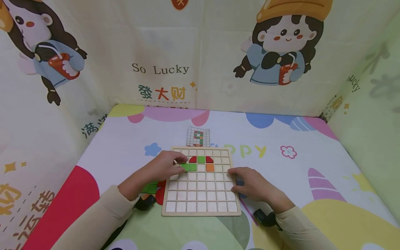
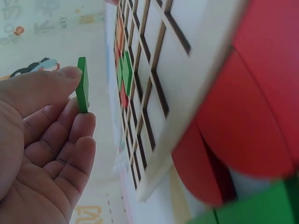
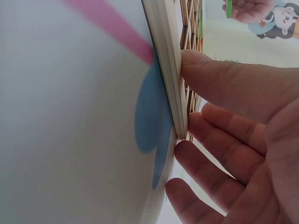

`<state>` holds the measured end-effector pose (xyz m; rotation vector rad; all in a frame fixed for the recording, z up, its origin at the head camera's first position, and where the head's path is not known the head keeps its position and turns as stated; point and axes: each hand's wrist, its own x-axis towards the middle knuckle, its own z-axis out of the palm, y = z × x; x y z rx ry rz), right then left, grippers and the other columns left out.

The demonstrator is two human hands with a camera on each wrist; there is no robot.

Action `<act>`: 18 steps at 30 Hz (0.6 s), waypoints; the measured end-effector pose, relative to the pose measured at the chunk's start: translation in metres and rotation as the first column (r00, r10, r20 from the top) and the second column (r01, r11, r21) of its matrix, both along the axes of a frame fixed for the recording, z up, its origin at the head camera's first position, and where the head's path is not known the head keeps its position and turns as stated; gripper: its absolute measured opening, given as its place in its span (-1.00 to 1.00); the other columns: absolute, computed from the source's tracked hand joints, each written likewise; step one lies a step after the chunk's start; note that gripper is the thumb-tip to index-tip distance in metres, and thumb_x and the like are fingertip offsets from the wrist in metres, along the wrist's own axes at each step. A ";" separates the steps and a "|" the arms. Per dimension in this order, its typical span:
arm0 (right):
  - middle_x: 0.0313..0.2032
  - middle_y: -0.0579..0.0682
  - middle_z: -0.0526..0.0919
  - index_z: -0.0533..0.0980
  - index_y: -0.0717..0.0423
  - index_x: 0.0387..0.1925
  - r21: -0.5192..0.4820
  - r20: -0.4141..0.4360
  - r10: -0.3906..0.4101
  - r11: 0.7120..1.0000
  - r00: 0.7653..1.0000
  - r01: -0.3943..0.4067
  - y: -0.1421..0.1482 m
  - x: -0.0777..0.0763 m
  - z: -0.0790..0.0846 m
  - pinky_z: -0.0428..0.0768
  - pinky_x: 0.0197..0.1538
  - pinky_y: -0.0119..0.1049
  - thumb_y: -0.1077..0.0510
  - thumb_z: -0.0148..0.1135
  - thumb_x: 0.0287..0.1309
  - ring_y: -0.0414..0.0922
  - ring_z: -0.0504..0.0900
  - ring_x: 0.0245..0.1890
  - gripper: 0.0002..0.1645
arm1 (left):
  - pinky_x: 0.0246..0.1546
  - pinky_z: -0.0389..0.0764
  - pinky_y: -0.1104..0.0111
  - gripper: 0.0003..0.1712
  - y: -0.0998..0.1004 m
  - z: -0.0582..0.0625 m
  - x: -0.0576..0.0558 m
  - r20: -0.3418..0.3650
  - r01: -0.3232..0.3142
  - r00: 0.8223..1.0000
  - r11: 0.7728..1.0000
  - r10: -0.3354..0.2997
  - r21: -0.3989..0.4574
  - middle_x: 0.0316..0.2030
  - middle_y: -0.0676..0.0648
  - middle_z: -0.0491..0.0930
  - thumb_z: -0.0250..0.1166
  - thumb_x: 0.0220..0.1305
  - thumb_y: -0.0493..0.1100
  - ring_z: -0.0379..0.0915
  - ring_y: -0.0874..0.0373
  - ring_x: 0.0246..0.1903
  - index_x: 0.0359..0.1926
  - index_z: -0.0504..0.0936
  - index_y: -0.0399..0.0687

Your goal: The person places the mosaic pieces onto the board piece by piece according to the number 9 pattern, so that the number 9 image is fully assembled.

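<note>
My left hand [image 1: 164, 165] pinches a green square tile [image 2: 82, 85] between thumb and fingertips, raised over the left side of the wooden grid board [image 1: 201, 213]. In the board's cells lie a red quarter-round piece [image 1: 193, 159], a green tile [image 1: 201, 159], another red piece [image 1: 209, 159], an orange tile [image 1: 210, 167] and a second green tile [image 1: 193, 167]. My right hand [image 1: 253, 184] rests at the board's right edge. Its thumb [image 3: 201, 70] touches the frame's top, and the relaxed fingers lie along the side.
A small pattern card [image 1: 198, 136] with a coloured grid figure lies behind the board. Loose red pieces [image 1: 160, 195] and green tiles [image 1: 151, 188] sit left of the board, partly behind my left forearm. A printed cloth [image 1: 265, 132] covers the table, with fabric walls around it.
</note>
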<state>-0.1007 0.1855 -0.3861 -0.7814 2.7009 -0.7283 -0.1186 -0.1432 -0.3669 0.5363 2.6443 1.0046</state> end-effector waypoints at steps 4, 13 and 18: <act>0.12 0.13 0.61 0.53 0.24 0.18 -0.002 0.001 0.001 1.000 1.000 -0.001 0.000 -0.001 -0.001 0.41 0.23 0.13 0.19 0.46 0.09 0.19 0.50 0.19 -0.40 | -0.09 0.62 0.25 -0.67 0.008 0.001 -0.001 -0.015 0.024 1.000 1.000 -0.024 -0.009 -0.15 -0.01 0.66 0.43 0.24 -0.19 0.54 0.05 -0.09 0.01 0.68 -0.16; 0.13 0.12 0.60 0.53 0.22 0.19 0.007 0.003 -0.009 1.000 1.000 0.009 0.000 0.000 -0.001 0.41 0.24 0.13 0.17 0.47 0.09 0.18 0.50 0.20 -0.39 | -0.01 0.60 0.22 -0.68 0.025 0.003 -0.003 -0.047 0.080 0.996 0.997 -0.080 -0.008 -0.13 0.03 0.68 0.42 0.23 -0.20 0.58 0.09 -0.06 0.01 0.68 -0.15; 0.13 0.13 0.60 0.53 0.24 0.19 0.001 0.003 -0.004 1.000 1.000 0.004 0.000 -0.001 -0.001 0.41 0.24 0.13 0.17 0.46 0.09 0.19 0.50 0.20 -0.39 | 0.03 0.59 0.23 -0.67 0.038 0.004 -0.003 -0.034 0.076 0.996 0.997 -0.077 -0.024 -0.12 0.03 0.69 0.45 0.22 -0.19 0.59 0.11 -0.06 0.01 0.69 -0.12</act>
